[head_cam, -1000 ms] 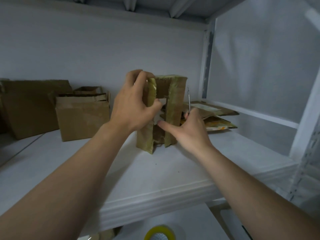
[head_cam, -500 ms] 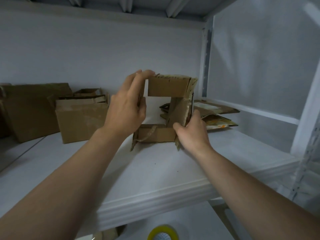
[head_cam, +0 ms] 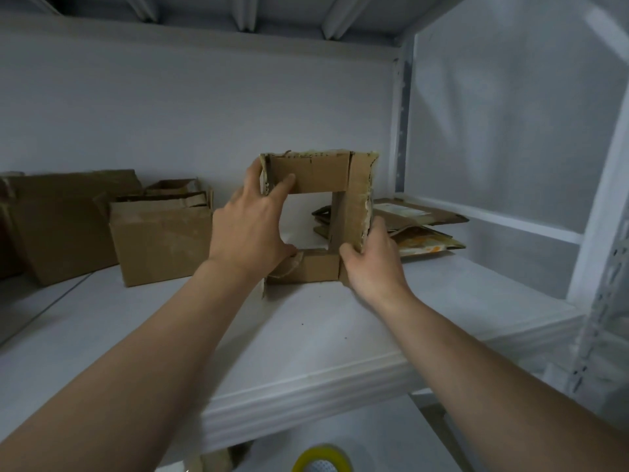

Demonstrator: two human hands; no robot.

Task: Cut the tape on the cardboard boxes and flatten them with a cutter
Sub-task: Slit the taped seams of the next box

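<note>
A small brown cardboard box (head_cam: 315,173) stands on the white shelf (head_cam: 306,328) with both ends open, so I look straight through it. Frayed tape remains along its top and right edges. My left hand (head_cam: 248,229) grips the box's left side, with the index finger on the top flap and the thumb at the bottom flap. My right hand (head_cam: 371,264) grips the lower edge of the right flap, fingers curled round it. The cutter is not visible.
Two unflattened brown boxes (head_cam: 163,236) (head_cam: 64,216) stand at the shelf's left. Flattened boxes (head_cam: 418,223) lie stacked at the back right, behind the held box. A grey shelf upright (head_cam: 401,114) rises at the back right. A yellow tape roll (head_cam: 321,459) lies below the shelf.
The box has turned from edge-on so that its open end faces me, and its flaps have spread. The thin blade seen above my right hand a second ago is out of sight.
</note>
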